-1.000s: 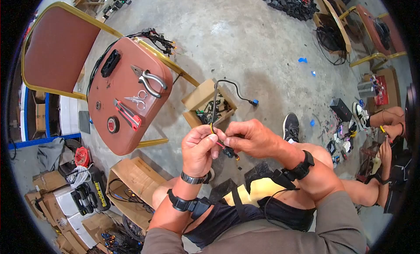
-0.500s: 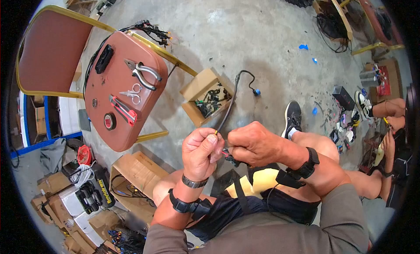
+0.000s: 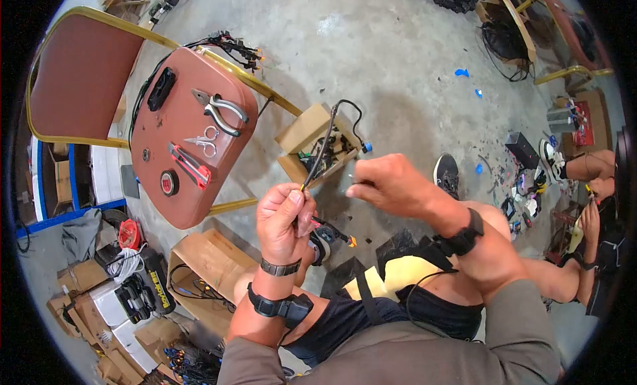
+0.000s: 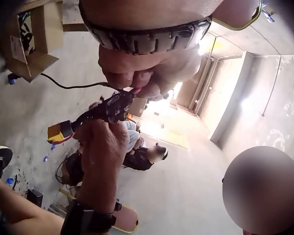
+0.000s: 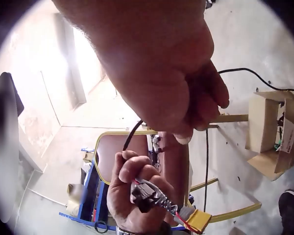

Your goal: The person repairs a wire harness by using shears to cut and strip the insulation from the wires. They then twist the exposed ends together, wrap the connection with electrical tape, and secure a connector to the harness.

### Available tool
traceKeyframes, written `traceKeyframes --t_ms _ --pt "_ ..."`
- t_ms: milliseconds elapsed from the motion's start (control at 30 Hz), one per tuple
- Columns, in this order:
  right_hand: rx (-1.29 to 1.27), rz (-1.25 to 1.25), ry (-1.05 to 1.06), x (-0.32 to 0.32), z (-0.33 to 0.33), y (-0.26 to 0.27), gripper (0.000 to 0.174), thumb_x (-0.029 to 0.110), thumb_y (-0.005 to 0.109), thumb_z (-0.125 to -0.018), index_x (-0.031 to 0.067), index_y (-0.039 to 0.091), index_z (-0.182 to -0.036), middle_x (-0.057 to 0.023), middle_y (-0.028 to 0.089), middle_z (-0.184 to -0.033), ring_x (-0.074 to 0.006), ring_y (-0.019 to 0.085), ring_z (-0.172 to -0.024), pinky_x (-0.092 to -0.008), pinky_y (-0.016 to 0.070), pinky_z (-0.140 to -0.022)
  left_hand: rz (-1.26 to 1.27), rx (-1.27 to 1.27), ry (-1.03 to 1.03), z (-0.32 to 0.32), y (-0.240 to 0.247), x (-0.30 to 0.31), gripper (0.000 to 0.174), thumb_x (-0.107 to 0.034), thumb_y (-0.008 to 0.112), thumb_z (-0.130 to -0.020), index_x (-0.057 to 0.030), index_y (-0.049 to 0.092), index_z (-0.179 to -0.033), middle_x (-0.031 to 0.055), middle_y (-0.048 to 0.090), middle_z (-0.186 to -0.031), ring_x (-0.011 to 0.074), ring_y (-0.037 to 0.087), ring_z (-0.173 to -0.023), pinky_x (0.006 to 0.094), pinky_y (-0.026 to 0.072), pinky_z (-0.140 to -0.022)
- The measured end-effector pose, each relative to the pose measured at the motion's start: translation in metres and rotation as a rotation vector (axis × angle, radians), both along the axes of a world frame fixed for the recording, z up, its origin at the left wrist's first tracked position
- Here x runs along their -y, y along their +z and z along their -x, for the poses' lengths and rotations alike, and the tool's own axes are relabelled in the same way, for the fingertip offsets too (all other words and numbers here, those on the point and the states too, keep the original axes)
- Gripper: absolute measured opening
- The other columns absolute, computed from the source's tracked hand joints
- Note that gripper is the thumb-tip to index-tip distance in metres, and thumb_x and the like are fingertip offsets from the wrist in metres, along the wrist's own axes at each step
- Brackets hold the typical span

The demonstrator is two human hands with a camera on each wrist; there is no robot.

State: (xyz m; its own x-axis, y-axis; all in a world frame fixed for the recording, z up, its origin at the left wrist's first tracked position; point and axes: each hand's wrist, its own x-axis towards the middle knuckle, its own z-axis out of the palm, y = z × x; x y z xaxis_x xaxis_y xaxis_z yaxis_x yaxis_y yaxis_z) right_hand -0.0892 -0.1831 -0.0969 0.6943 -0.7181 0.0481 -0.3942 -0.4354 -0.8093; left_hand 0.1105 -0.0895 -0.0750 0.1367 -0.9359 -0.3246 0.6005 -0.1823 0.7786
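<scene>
My left hand (image 3: 282, 216) grips a black cable (image 3: 325, 143) between thumb and fingers, close to a yellow band on it. From this hand the cable loops away to a blue-tipped end (image 3: 367, 147). Below the fingers hang a black connector (image 5: 146, 197) and a yellow plug (image 5: 200, 221) on thin red and dark wires. To the right, my right hand (image 3: 391, 179) is raised apart from the cable in the head view. Its fingers are curled, and a small pale piece (image 3: 351, 176) shows at the pinched fingertips. In the left wrist view the right hand overlaps the black connector.
A brown chair seat (image 3: 225, 166) at left bears pliers (image 3: 222, 113), scissors (image 3: 204, 141), a red utility knife (image 3: 190, 165) and a tape roll (image 3: 170, 182). An open cardboard box (image 3: 298, 129) with small dark parts stands on the floor ahead. Another person's hands (image 3: 590, 216) work at far right.
My right hand was close beside the left at the wires and has moved away, up and right. The left hand has shifted slightly left, still gripping the cable; the yellow plug now hangs in view.
</scene>
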Motion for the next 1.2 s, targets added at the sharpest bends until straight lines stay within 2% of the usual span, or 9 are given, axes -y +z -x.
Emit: traceKeyframes --t_ms 167,233,367,467,567,667,700,800,1200 --pt "-0.063 0.106 -0.085 0.002 -0.029 -0.012 0.025 0.025 0.066 -0.081 0.0039 0.055 -0.073 -0.0157 0.060 -0.068 -0.0365 0.061 -0.067 -0.0452 0.0478 -0.059 -0.002 -0.014 0.008 -0.002 -0.005 0.001 0.016 -0.018 0.057 -0.093 -0.0012 0.058 -0.094 0.0060 0.051 -0.060 0.0084 0.036 -0.039 0.0217 0.0313 -0.037" --pt "-0.138 0.081 0.024 0.005 -0.032 -0.005 0.024 0.024 0.065 -0.081 0.0036 0.054 -0.073 -0.0154 0.061 -0.068 -0.0370 0.062 -0.067 -0.0460 0.0477 -0.059 -0.002 -0.036 0.008 -0.002 -0.005 0.002 0.017 -0.018 0.056 -0.093 -0.0011 0.058 -0.094 0.0065 0.052 -0.061 0.0083 0.036 -0.040 0.0216 0.0302 -0.036" --pt "0.022 -0.059 0.038 -0.006 -0.038 -0.004 0.019 0.022 0.063 -0.083 0.0037 0.058 -0.078 -0.0157 0.062 -0.070 -0.0355 0.063 -0.068 -0.0433 0.0482 -0.060 -0.016 -0.084 0.000 -0.003 -0.003 0.005 0.017 -0.018 0.055 -0.094 -0.0011 0.058 -0.095 0.0075 0.054 -0.064 0.0080 0.037 -0.041 0.0208 0.0289 -0.036" --pt "0.258 -0.383 -0.015 -0.013 -0.041 -0.005 0.020 0.022 0.062 -0.085 0.0028 0.062 -0.088 -0.0153 0.062 -0.075 -0.0277 0.063 -0.071 -0.0370 0.0484 -0.065 -0.001 -0.094 0.019 -0.002 -0.006 0.005 0.018 -0.018 0.054 -0.094 -0.0009 0.058 -0.095 0.0080 0.056 -0.067 0.0084 0.039 -0.042 0.0209 0.0305 -0.037" --pt "0.349 -0.860 0.226 -0.012 -0.037 0.001 0.027 0.022 0.060 -0.089 -0.0029 0.059 -0.101 -0.0079 0.061 -0.085 -0.0146 0.056 -0.081 -0.0311 0.0463 -0.074 0.030 -0.088 0.049 -0.003 -0.007 0.008 0.018 -0.016 0.054 -0.094 -0.0002 0.059 -0.100 0.0099 0.059 -0.073 0.0103 0.044 -0.045 0.0214 0.0356 -0.040" --pt "0.459 -0.732 0.159 -0.021 -0.036 -0.004 0.025 0.019 0.059 -0.090 -0.0032 0.058 -0.101 -0.0070 0.061 -0.085 -0.0138 0.056 -0.079 -0.0305 0.0468 -0.072 0.047 -0.044 0.062 -0.006 -0.009 0.011 0.020 -0.011 0.053 -0.091 0.0010 0.059 -0.106 0.0133 0.063 -0.083 0.0134 0.051 -0.049 0.0226 0.0427 -0.045" --pt "0.413 -0.881 0.132 -0.020 -0.033 0.004 0.023 0.016 0.061 -0.089 -0.0032 0.058 -0.101 -0.0069 0.060 -0.084 -0.0119 0.056 -0.077 -0.0287 0.0468 -0.070 0.057 -0.013 0.058 -0.006 -0.009 0.012 0.023 -0.008 0.053 -0.089 0.0016 0.058 -0.109 0.0151 0.065 -0.089 0.0151 0.054 -0.051 0.0235 0.0462 -0.048" --pt "0.335 -0.862 0.112 -0.015 -0.026 0.015 0.022 0.014 0.062 -0.087 -0.0027 0.059 -0.101 -0.0056 0.060 -0.085 -0.0101 0.055 -0.076 -0.0269 0.0464 -0.068 0.029 0.014 0.042 -0.003 -0.002 0.016 0.026 0.000 0.050 -0.086 0.0039 0.060 -0.110 0.0169 0.066 -0.093 0.0153 0.059 -0.060 0.0237 0.0477 -0.054" --pt "0.316 -0.671 0.027 -0.016 -0.018 0.018 0.021 0.014 0.063 -0.086 -0.0010 0.061 -0.100 -0.0056 0.063 -0.085 -0.0120 0.057 -0.078 -0.0293 0.0467 -0.071 0.084 0.166 0.012 -0.003 -0.011 0.016 0.034 0.004 0.058 -0.079 0.0028 0.059 -0.112 0.0133 0.066 -0.092 0.0151 0.060 -0.067 0.0255 0.0485 -0.056"
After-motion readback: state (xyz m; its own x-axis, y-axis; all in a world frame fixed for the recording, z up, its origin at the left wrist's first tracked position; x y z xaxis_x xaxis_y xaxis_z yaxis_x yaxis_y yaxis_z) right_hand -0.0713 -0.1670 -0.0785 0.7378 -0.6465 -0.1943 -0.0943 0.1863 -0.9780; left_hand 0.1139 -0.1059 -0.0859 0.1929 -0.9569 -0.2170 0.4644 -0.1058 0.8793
